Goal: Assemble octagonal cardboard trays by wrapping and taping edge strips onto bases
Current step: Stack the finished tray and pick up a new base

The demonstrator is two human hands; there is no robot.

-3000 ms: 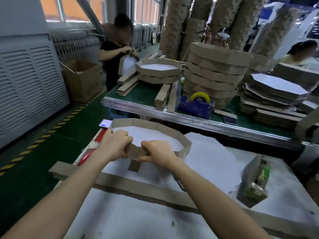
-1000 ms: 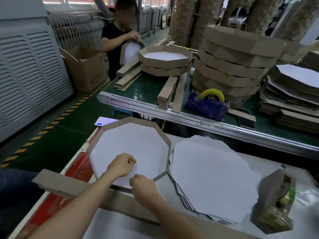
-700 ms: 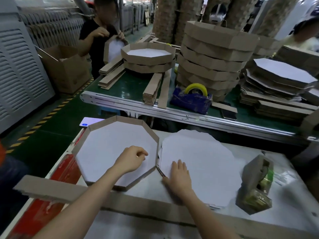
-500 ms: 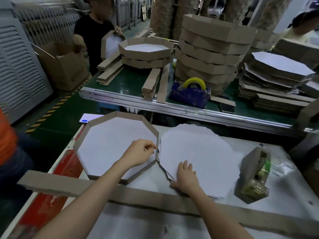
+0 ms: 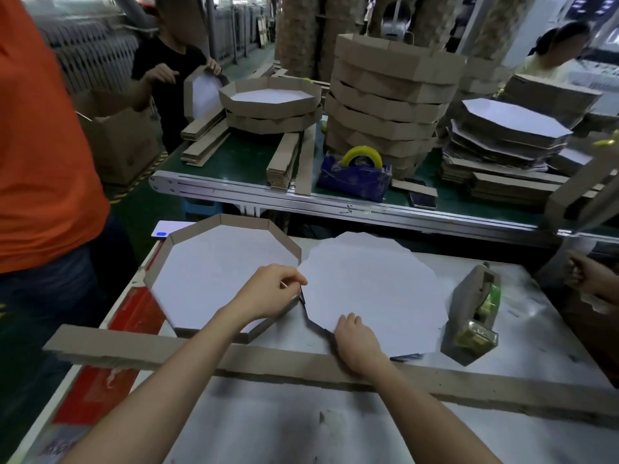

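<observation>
Here the tray (image 5: 214,272) is pinched at its right rim by the left hand (image 5: 268,293) on the counter (image 5: 552,346); the right hand (image 5: 355,336) is laid with fingers (image 5: 348,321) relaxed on the stack of bases (image 5: 378,283) beside it. Light, stiff card is judged best lifted by an edge

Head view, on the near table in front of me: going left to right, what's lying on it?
tray → stack of flat bases → tape dispenser. I left out the long strip, because it runs across the whole width.
</observation>
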